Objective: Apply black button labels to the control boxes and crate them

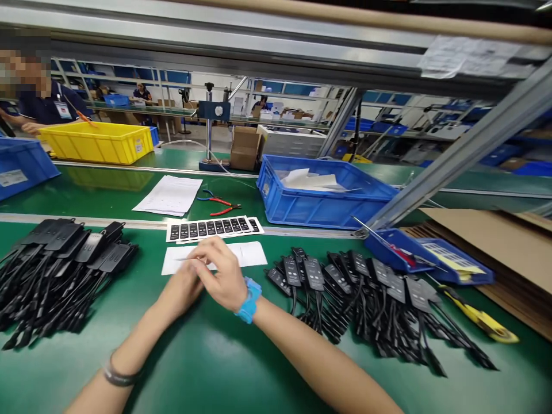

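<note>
My left hand (181, 286) and my right hand (222, 275) meet over a white sheet (252, 254) on the green bench. The right hand's fingers are curled over the left, with thumb and fingertips close together. A thin pale sliver (183, 259) pokes out by the fingertips, too blurred to name. The left hand is smeared, its fingers mostly hidden. Just beyond lie strips of black-and-white labels (207, 229). Black flat modules with cables make one heap (64, 264) at the left. More labelled black modules (314, 275) spread out at the right.
Red-and-blue pliers (219, 201) and stacked papers (170, 194) lie behind the labels. A blue bin (319, 195) holds paper. To the right are a small blue tray (397, 250), a yellow-handled tool (485, 319) and a slanting metal post (457, 138). A co-worker (47, 103) stands near a yellow bin (99, 144).
</note>
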`<act>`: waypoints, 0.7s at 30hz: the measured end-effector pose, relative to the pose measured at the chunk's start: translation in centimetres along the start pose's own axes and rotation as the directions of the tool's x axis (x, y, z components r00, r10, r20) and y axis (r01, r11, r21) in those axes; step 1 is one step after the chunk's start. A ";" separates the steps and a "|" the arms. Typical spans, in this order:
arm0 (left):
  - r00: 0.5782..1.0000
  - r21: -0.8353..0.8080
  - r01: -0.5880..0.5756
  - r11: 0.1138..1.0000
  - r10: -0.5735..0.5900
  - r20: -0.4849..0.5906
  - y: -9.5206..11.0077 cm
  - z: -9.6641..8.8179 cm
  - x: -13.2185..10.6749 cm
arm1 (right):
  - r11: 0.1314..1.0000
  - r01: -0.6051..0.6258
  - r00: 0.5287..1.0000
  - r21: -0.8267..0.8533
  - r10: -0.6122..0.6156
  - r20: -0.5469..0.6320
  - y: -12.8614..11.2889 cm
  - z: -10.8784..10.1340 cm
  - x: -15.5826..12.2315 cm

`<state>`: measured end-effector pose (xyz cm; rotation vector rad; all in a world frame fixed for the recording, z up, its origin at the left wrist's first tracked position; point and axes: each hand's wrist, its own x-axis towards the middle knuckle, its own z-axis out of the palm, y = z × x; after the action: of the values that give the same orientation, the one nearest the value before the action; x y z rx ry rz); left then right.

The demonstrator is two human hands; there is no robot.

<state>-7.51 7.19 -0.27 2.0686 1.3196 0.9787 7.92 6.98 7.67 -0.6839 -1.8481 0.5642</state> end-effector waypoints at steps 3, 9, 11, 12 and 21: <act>0.930 0.511 0.333 0.793 -0.187 -0.316 -0.7 -4.7 0.1 | 0.993 -0.111 0.987 0.033 0.114 -0.113 -0.7 -3.4 -2.6; 0.801 0.766 0.587 0.262 -0.324 -0.504 -1.9 -9.5 -1.3 | 0.953 -0.299 0.941 0.044 0.302 -0.152 1.9 -5.5 -7.2; 0.844 0.794 0.524 0.310 -0.320 -0.432 -1.8 -9.5 -1.3 | 0.937 -0.341 0.925 0.077 0.349 -0.151 2.5 -5.4 -7.9; 0.859 0.797 0.500 0.339 -0.309 -0.408 -1.6 -9.4 -1.2 | 0.930 -0.356 0.918 0.095 0.367 -0.152 2.7 -5.4 -8.0; 0.880 0.088 0.435 0.896 -0.402 -0.254 2.8 -3.6 -0.2 | 0.811 -0.457 0.848 0.365 0.521 -0.097 2.5 -5.9 -7.7</act>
<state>-8.83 5.93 3.86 1.6849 1.9120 0.9653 16.23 3.98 2.99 -0.9580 -1.3396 1.0817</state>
